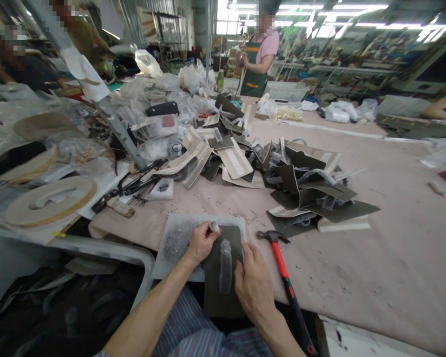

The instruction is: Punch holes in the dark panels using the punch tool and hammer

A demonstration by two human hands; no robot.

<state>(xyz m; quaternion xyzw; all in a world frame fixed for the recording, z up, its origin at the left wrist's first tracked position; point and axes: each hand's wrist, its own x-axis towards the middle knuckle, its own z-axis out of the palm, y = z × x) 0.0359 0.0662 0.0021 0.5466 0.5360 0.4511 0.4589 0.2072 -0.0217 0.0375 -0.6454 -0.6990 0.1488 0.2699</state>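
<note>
A dark olive flat piece (pixel 223 292) lies at the near table edge, partly on a grey scuffed pad (pixel 176 240). A pale grey strap (pixel 225 265) lies along its middle. My left hand (pixel 200 243) is closed in a pinch on a small light-tipped tool (pixel 214 227) at the piece's top left corner. My right hand (pixel 254 287) rests on the piece's right side, fingers pressed down beside the strap. A red-handled hammer (pixel 286 277) lies just right of my right hand.
A heap of olive and beige cut pieces (pixel 305 188) sits beyond the hammer. Pliers and small tools (pixel 139 183) lie left, by plastic bags and cardboard rings (pixel 50 201). A person in a green apron (pixel 258 54) stands at the far end.
</note>
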